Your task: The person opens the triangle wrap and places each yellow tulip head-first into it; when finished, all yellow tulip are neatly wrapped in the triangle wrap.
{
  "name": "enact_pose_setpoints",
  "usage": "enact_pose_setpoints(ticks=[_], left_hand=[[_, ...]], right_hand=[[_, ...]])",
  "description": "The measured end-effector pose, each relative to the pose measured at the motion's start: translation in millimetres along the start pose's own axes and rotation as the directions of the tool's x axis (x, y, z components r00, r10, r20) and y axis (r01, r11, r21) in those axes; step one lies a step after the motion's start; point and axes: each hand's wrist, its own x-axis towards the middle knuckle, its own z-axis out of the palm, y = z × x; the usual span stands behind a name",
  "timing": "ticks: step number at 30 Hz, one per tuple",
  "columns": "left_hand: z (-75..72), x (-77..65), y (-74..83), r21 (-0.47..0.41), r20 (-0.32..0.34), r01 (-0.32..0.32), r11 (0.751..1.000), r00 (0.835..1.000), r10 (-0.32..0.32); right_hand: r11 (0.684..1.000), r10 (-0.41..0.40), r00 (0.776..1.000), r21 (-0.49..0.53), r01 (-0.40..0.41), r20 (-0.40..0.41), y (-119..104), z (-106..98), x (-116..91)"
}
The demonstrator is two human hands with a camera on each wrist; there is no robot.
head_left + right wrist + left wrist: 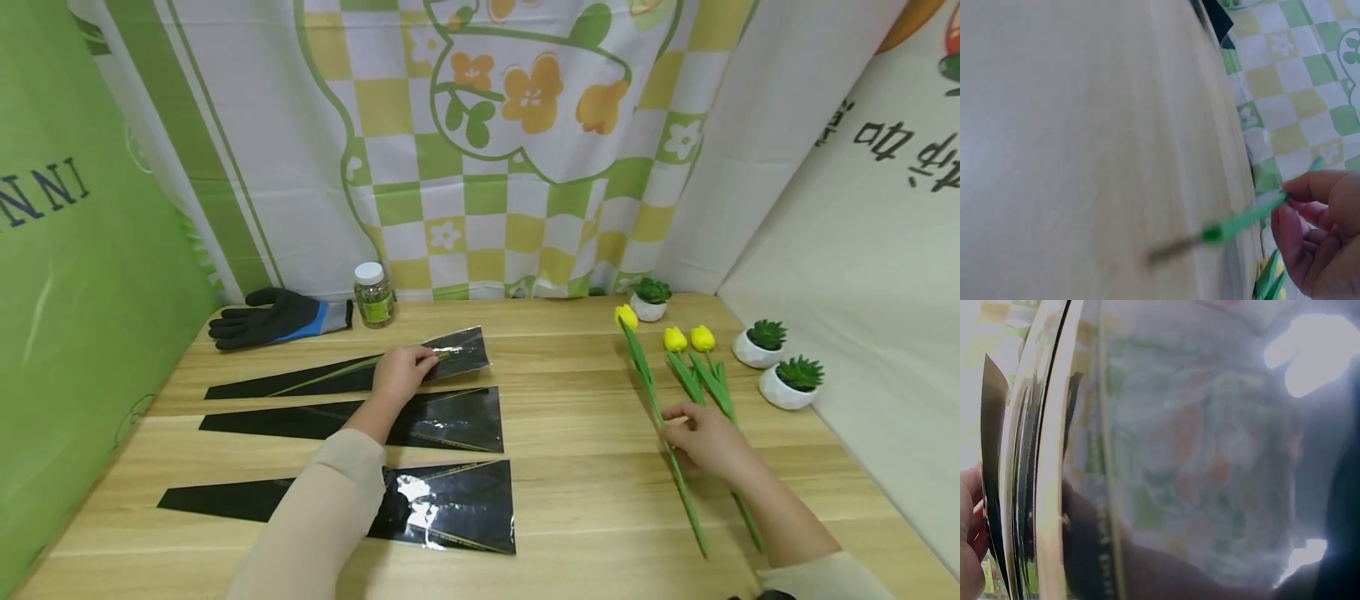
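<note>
My left hand pinches the farthest of three black tapered flower sleeves, near its wide clear-topped end, which is lifted a little. In the left wrist view the fingers of the left hand are at the film's edge. Two more sleeves, a middle one and a near one, lie flat beneath my left arm. On the right, my right hand pinches the green stem of a yellow artificial tulip. The right wrist view shows thumb and fingertips on that stem, its cut end blurred.
Two more yellow tulips lie just right of the held one. Small potted succulents stand along the right and back edges. At the back left are a black-and-blue work glove and a white-lidded jar. Curtains enclose the wooden table.
</note>
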Motion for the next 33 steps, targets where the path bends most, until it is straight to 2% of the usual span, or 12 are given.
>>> enact_pose_setpoints(ticks=[3, 7, 13, 21, 23, 26, 28, 33], left_hand=[[0.1, -2.6, 3.2, -0.023, 0.003, -0.018, 1.000, 1.000, 0.018], [3.2, -6.6, 4.6, -0.037, 0.000, -0.028, 0.999, 1.000, 0.028], [8.2, -10.1, 2.8, -0.046, -0.024, -0.026, 0.999, 0.999, 0.024], [10.7, -12.8, 1.9, -0.059, -0.032, 0.003, 0.998, 0.999, -0.005], [11.0, -13.2, 2.1, -0.066, -0.031, 0.012, 0.998, 0.999, -0.014], [11.6, -13.4, 2.2, -0.072, -0.020, 0.026, 0.997, 0.999, -0.028], [12.1, -13.2, 2.2, -0.075, -0.012, 0.031, 0.997, 0.999, -0.032], [13.0, -13.2, 2.7, -0.071, -0.004, 0.027, 0.997, 1.000, -0.027]], right_hand=[[0.993, 0.015, 1.000, 0.114, -0.015, -0.001, -10.7, 4.6, 6.7], [0.964, 0.016, 1.000, 0.266, -0.019, 0.014, -24.4, 14.7, 19.9], [0.879, 0.017, 1.000, 0.477, -0.014, -0.001, -42.2, 35.4, 41.6], [0.705, 0.056, 0.997, 0.709, 0.001, -0.057, -64.8, 55.8, 64.4], [0.640, 0.084, 0.994, 0.769, 0.002, -0.073, -69.1, 59.2, 69.8], [0.524, 0.139, 0.985, 0.852, 0.012, -0.100, -74.8, 64.4, 77.4], [0.461, 0.185, 0.975, 0.887, 0.023, -0.122, -77.8, 67.8, 82.4], [0.392, 0.311, 0.928, 0.917, 0.072, -0.206, -82.3, 75.3, 95.9]])
